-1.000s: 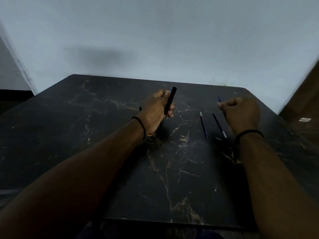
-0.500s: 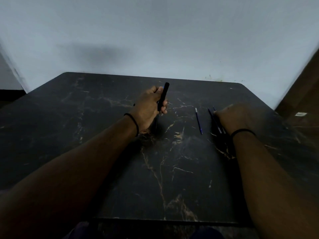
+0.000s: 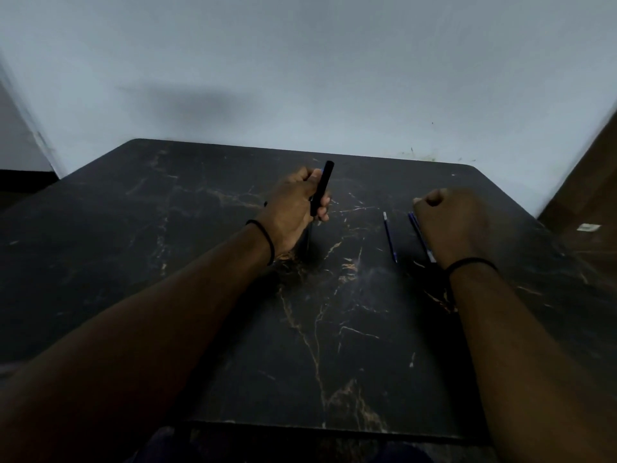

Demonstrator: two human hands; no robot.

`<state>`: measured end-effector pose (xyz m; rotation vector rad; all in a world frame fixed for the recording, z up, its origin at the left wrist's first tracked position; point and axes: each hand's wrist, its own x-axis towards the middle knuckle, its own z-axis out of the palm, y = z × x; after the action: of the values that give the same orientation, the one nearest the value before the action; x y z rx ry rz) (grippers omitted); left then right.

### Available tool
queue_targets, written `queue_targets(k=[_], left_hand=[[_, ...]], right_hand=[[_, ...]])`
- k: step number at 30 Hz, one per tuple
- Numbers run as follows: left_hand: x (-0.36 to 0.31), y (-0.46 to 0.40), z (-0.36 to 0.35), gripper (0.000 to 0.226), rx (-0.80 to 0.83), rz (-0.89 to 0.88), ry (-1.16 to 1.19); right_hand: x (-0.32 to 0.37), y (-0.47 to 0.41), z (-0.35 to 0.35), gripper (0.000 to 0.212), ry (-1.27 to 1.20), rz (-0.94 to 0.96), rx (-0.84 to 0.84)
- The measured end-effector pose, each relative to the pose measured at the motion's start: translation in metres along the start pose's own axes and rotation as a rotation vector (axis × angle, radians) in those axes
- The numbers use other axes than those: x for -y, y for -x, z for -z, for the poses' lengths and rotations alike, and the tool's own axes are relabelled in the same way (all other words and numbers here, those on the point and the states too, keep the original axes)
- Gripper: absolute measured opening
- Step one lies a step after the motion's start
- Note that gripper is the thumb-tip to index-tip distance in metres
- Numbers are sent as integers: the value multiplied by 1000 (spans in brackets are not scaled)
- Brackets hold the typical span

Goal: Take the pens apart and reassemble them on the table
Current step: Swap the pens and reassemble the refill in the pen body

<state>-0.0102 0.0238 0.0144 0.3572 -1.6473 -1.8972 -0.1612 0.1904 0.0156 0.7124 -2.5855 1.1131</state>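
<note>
On dark marble table (image 3: pixel 233 329): left hand (image 3: pixel 293 212) gripped black pen barrel (image 3: pixel 321 188); right hand (image 3: pixel 450 225) clenched, contents hidden, beside blue refills (image 3: pixel 390 237).

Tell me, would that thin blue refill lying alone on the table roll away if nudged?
Probably: the thin blue pen refill looks round and slender, and the dark marble-patterned table looks smooth and flat. It likely weighs very little and may bend slightly. Pinching it off the flat surface could be fiddly.

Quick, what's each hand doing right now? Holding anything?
Left hand: closed around a black pen barrel.
Right hand: closed in a fist; cannot tell whether it holds anything.
</note>
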Motion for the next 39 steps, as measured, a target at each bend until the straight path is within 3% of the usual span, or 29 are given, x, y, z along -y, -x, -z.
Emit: queue_targets(k=[4,6,14,18,25,35,39], left_hand=[[-2,1,1,21,0,2,-7],[-2,1,2,21,-4,4,-10],[2,-4,5,22,-30,-7,-48],[3,-4,6,21,-30,-8,-52],[2,-4,8,21,-26,-13,-52],[2,-2,8,21,-21,-11,-56],[0,-2,7,21,-21,-12,-61]], right_hand=[[14,8,-22,39,167,63,186],[17,12,-30,37,247,81,250],[22,21,-30,34,374,164,177],[20,20,-23,40,356,123,161],[8,7,-18,25,275,52,107],[-6,-5,-7,28,253,-9,70],[-9,-7,-10,18,216,-22,87]])
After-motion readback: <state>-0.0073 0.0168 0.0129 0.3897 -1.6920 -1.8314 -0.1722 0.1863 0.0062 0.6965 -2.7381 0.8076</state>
